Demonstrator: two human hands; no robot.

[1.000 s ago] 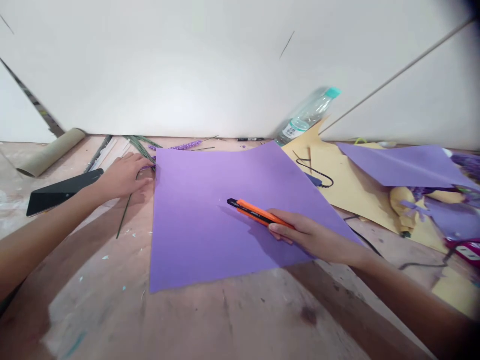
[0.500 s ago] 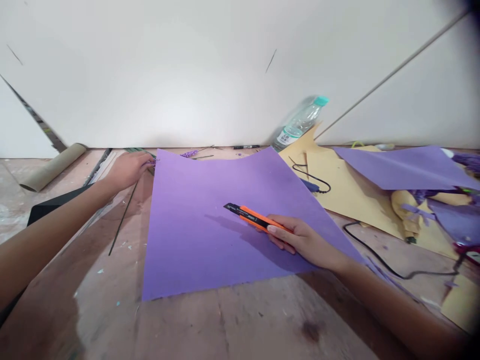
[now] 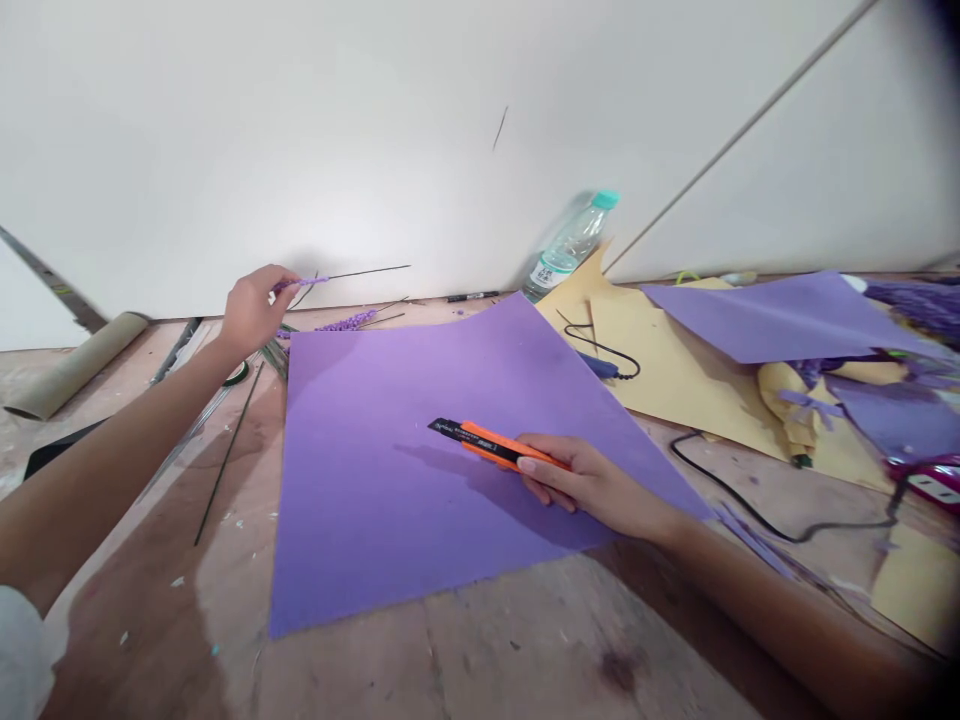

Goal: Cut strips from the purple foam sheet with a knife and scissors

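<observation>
We see a matt, smooth purple paper sheet (image 3: 420,450) on a worn, paint-flecked wooden counter (image 3: 465,660). The utility knife (image 3: 487,447) looks like glossy orange and black plastic. The water bottle (image 3: 570,245) is clear plastic, the cardboard tube (image 3: 71,365) dull brown, the yellow paper (image 3: 675,370) matt.
</observation>
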